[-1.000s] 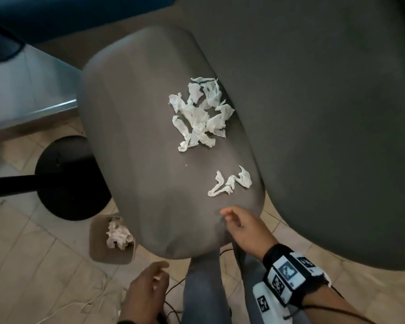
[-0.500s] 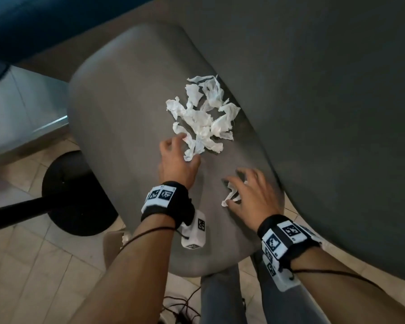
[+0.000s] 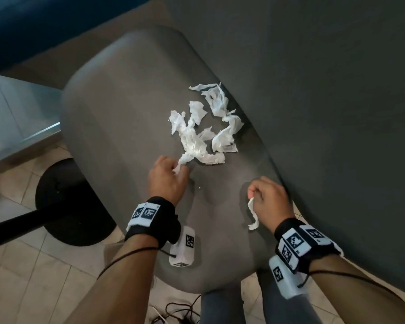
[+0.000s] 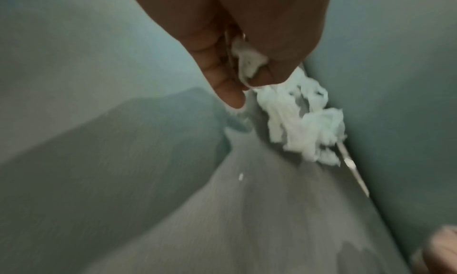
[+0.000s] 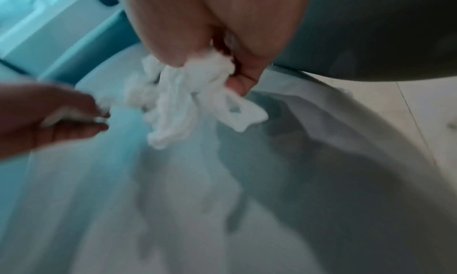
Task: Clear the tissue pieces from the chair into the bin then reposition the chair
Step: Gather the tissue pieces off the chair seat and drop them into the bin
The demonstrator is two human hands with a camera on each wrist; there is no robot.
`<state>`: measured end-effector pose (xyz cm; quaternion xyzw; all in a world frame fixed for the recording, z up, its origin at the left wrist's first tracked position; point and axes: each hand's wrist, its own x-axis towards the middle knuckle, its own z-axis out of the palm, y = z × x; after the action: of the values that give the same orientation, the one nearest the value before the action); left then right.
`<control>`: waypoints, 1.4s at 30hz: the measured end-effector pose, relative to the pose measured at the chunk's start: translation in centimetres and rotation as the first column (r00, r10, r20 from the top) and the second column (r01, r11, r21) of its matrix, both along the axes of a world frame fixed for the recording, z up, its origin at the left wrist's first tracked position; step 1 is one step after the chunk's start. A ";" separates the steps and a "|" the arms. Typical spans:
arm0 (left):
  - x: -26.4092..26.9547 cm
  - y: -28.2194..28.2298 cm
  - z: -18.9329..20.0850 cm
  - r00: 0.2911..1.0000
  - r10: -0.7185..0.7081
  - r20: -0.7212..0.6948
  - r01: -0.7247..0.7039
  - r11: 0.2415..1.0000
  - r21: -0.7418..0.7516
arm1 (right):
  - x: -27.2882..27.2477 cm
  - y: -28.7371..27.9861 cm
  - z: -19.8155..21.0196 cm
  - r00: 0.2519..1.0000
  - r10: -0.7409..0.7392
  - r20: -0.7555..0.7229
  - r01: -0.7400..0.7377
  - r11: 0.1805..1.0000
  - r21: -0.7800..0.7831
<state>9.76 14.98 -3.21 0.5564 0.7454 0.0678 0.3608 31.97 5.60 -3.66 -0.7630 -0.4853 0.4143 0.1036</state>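
A grey padded chair seat (image 3: 117, 127) fills the middle of the head view, its backrest (image 3: 325, 113) to the right. A heap of white torn tissue pieces (image 3: 204, 127) lies on the seat near the backrest. My left hand (image 3: 171, 176) pinches the near end of that heap; the left wrist view shows my fingertips (image 4: 235, 98) closed on a tissue strand (image 4: 299, 121). My right hand (image 3: 267, 202) grips a separate tissue piece (image 3: 253, 213), which hangs from my fist (image 5: 188, 94) above the seat's front right. The bin is hidden from view.
A black round table base (image 3: 75, 204) with a black bar (image 3: 14, 223) stands on the tiled floor (image 3: 33, 277) left of the chair. Cables (image 3: 178, 314) lie on the floor below the seat's front edge. My grey-trousered legs (image 3: 222, 307) are under the seat front.
Both hands rose from below the seat onto it. The left hand reached the big heap and pinched its near end; the right hand closed on the small piece and lifted it.
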 end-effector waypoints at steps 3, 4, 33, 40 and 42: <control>-0.8 1.6 1.1 0.985 0.148 0.088 -0.149 0.989 0.008 | -0.6 2.7 1.5 0.967 -0.235 -0.094 0.219 0.963 -0.156; -0.9 2.3 1.4 0.985 0.134 0.109 -0.137 0.990 0.020 | -0.8 3.8 2.0 0.947 -0.298 -0.120 0.273 0.943 -0.190; -0.7 6.8 2.2 0.998 -0.003 -0.070 0.011 0.993 0.119 | -3.4 12.5 1.0 0.944 -0.323 -0.062 0.327 0.941 0.087; 3.7 9.2 -0.7 0.969 -0.244 -0.036 0.246 0.966 0.074 | -3.9 16.1 -0.4 0.979 -0.203 -0.031 0.205 0.975 0.084; 4.0 9.3 -1.5 0.962 -0.269 -0.048 0.271 0.962 0.027 | -3.9 15.9 -1.5 0.990 -0.138 0.042 0.136 0.990 0.037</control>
<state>13.80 24.28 -4.74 0.6601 0.6692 0.0183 0.3408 28.10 21.53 -5.16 -0.8016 -0.4409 0.3808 0.1341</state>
